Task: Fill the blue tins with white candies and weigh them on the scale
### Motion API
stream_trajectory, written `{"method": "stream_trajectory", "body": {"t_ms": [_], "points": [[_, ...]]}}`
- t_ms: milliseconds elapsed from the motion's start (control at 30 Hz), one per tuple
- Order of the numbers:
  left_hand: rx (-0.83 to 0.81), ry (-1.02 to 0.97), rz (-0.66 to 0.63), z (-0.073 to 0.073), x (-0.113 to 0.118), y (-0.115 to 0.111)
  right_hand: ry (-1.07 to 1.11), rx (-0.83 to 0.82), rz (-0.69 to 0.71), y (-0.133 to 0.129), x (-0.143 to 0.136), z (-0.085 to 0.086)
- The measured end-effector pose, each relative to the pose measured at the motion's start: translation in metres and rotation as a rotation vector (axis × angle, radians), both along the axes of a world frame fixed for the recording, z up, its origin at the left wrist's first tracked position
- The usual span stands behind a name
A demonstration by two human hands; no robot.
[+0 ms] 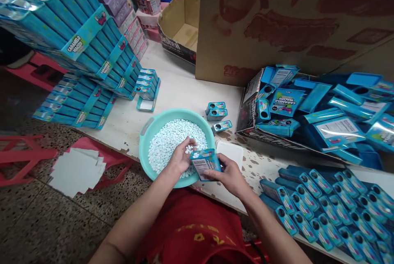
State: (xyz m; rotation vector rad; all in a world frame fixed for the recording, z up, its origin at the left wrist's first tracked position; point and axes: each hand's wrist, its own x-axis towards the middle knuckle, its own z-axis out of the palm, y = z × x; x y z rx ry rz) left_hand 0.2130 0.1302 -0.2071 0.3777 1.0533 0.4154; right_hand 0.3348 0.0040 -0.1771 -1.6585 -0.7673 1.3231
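Over the turquoise basin (142, 149), my left hand (180, 158) is cupped around a few small white candies (190, 148). Its fingertips are beside the top of a blue candy box (205, 165). My right hand (227, 173) grips that box from the right side, thumb across its printed face. White pieces show at the box's top. Loose white candies (172, 141) fill much of the basin. Behind it on the table stand three small blue boxes (217, 113) with dark round holes in their tops. A white square lid or tray (230, 153) lies right of the basin.
Stacked display trays of blue boxes (92, 50) rise at the left. A carton (246, 106) of jumbled blue boxes is at the right, with rows of boxes (326, 210) in front. A tall cardboard box (221, 50) stands behind. White card sheets (76, 169) rest on a red stool.
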Motion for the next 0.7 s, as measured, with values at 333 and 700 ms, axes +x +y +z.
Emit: {"method": "stream_trajectory", "body": {"t_ms": [333, 700], "points": [[-0.086, -0.047, 0.083, 0.000, 0.009, 0.020, -0.307, 0.089, -0.401, -0.054, 0.063, -0.046], [-0.001, 0.075, -0.102, -0.002, 0.017, 0.021, -0.460, 0.097, -0.333, -0.072, 0.070, -0.090]]}}
